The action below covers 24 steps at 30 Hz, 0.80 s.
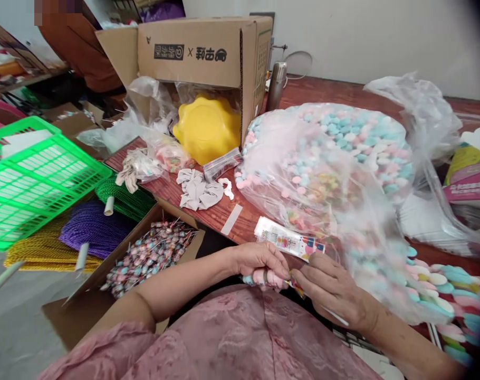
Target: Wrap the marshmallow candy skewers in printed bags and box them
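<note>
Close to my body, my left hand (264,261) is closed around a marshmallow skewer (260,277) in a wrapper, with pink and blue pieces showing. My right hand (335,290) pinches the wrapper's gathered end, its fingertips nearly meeting the left ones. From under the right hand juts a white stick (335,315); its other end is hidden. Just beyond both hands lies a stack of printed wrappers (285,237) on the table. A clear bag (323,174) with pink, blue and white marshmallows spreads past the right hand, and loose marshmallows (441,285) lie at its right.
A carton (196,53) holding a yellow tub (208,126) stands at the back. At the lower left, an open box (153,258) contains many wrapped skewers. Green basket (46,179) and bundled coloured sticks (93,227) sit left; a person (77,47) stands behind.
</note>
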{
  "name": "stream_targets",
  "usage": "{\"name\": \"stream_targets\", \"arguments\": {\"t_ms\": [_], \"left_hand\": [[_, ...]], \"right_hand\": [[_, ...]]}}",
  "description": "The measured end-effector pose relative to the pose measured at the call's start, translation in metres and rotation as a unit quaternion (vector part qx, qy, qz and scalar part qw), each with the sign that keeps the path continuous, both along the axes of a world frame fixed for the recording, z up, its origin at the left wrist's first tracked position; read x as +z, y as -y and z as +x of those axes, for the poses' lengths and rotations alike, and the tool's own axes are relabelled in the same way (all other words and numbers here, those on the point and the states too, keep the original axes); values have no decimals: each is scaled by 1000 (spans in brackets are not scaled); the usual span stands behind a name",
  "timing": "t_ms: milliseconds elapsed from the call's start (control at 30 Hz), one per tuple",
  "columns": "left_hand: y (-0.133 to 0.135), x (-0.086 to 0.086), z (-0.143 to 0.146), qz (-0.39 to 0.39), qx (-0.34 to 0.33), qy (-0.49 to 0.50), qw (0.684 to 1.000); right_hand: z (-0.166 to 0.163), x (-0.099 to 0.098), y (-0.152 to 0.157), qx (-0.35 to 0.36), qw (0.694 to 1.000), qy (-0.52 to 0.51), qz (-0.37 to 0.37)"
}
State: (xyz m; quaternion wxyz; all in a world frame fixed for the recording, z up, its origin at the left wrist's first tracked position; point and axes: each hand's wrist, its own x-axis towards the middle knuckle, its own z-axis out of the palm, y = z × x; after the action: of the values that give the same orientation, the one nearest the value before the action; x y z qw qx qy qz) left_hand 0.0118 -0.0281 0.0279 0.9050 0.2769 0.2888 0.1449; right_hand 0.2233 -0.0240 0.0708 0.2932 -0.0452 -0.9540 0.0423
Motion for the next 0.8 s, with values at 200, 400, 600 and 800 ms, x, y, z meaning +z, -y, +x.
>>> {"name": "stream_targets", "arguments": {"t_ms": [200, 400, 600, 800], "left_hand": [[9, -14, -6, -16, -42, 53, 998], [11, -6, -24, 16, -54, 39, 998], [3, 12, -40, 153, -107, -80, 979], [-17, 41, -56, 471, -186, -218, 834]], "right_hand": [[-8, -3, -2, 53, 995, 4, -83], [-23, -12, -3, 74, 994, -10, -84], [-36, -10, 0, 26, 996, 73, -49], [-40, 0, 1, 16, 987, 160, -16]]}}
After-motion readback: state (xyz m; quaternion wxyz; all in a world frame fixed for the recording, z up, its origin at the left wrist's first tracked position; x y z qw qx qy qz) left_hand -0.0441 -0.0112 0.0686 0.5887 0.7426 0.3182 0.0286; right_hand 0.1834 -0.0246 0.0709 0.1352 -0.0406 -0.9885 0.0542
